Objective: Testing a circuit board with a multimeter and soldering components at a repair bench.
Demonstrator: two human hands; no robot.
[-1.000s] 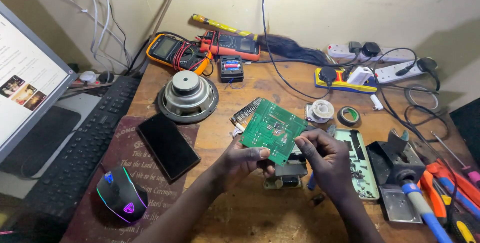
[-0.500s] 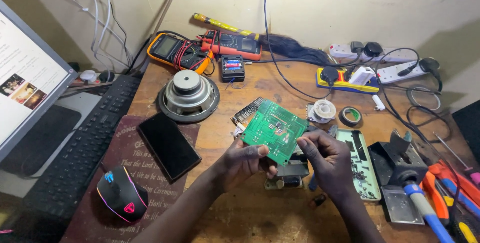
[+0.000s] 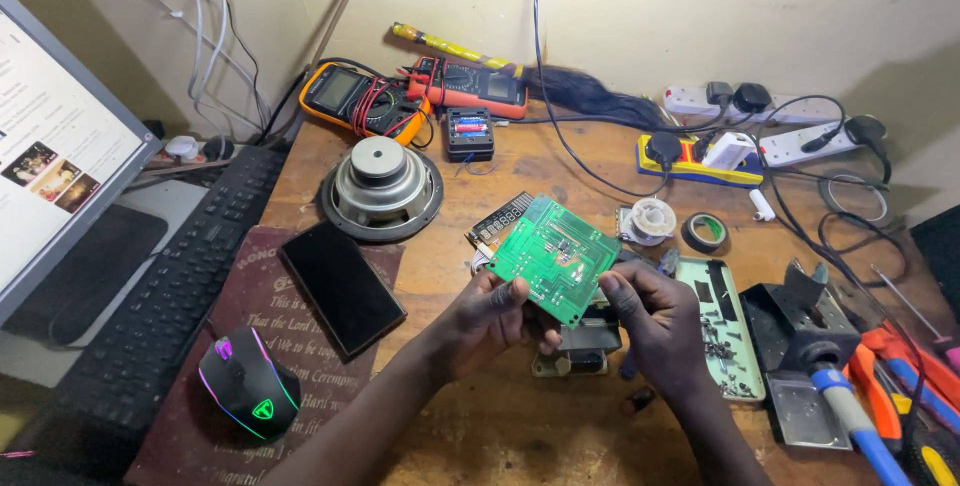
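Green circuit board (image 3: 554, 257) between both hands (image 3: 575, 321)

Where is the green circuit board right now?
In the head view, mid-table, the green circuit board is held between left hand and right hand, right of the speaker.

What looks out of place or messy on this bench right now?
Small dark screws lie scattered loose on the pale green panel beside the right hand, easy to lose. Both hands hold the green circuit board tilted.
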